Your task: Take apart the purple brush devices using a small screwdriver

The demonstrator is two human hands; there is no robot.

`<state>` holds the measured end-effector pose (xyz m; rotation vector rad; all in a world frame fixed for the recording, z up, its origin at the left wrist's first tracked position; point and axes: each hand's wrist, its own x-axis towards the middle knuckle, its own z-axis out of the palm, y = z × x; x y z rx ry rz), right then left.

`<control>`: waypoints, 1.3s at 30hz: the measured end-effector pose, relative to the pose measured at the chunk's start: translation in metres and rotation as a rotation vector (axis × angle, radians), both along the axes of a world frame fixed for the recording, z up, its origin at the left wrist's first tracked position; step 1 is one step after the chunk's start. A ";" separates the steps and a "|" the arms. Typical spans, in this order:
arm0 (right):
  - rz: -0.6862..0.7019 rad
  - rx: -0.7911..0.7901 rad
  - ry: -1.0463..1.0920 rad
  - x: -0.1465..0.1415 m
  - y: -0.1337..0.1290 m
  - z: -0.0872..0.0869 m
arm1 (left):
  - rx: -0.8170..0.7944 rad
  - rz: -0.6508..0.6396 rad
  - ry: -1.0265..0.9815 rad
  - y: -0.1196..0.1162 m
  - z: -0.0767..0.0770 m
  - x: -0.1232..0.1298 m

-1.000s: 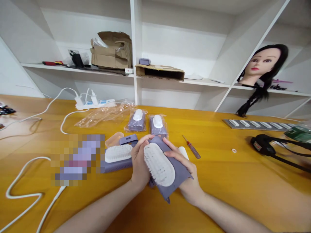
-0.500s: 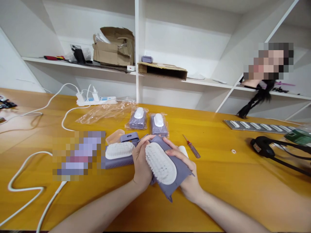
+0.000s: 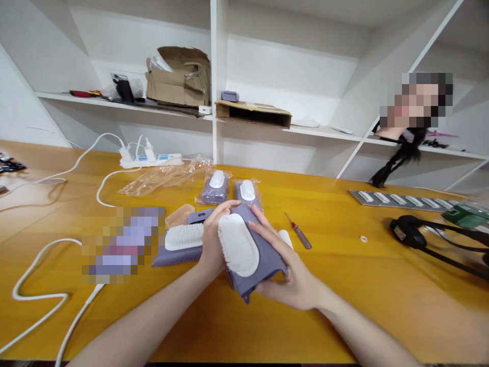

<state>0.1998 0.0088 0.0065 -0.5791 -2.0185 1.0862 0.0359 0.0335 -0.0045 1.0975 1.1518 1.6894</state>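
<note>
Purple brush piece [image 3: 263,251] gripped in both hands [image 3: 292,280], partly blocking the purple-and-white brush [image 3: 185,237] behind.

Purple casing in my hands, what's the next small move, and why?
I'd probably tilt the purple casing to raise its near end for a look: the left hand and right hand both support it, the white brush piece faces up, and a small tab juts from that end, whose underside is mostly hidden.

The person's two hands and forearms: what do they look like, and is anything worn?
The left hand and right hand wear no gloves. No sleeves, watch or bracelet show on the visible forearms, and no ring can be seen on the visible fingers.
</note>
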 end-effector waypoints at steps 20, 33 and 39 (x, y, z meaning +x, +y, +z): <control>-0.491 -0.868 0.911 0.009 0.032 0.005 | 0.457 -0.334 0.382 -0.013 -0.015 0.011; -0.164 -1.045 0.656 -0.001 0.025 -0.011 | 0.585 -0.013 0.617 -0.027 -0.012 0.028; -0.029 -1.020 0.518 -0.004 0.019 -0.018 | 0.690 0.090 0.658 -0.030 -0.009 0.027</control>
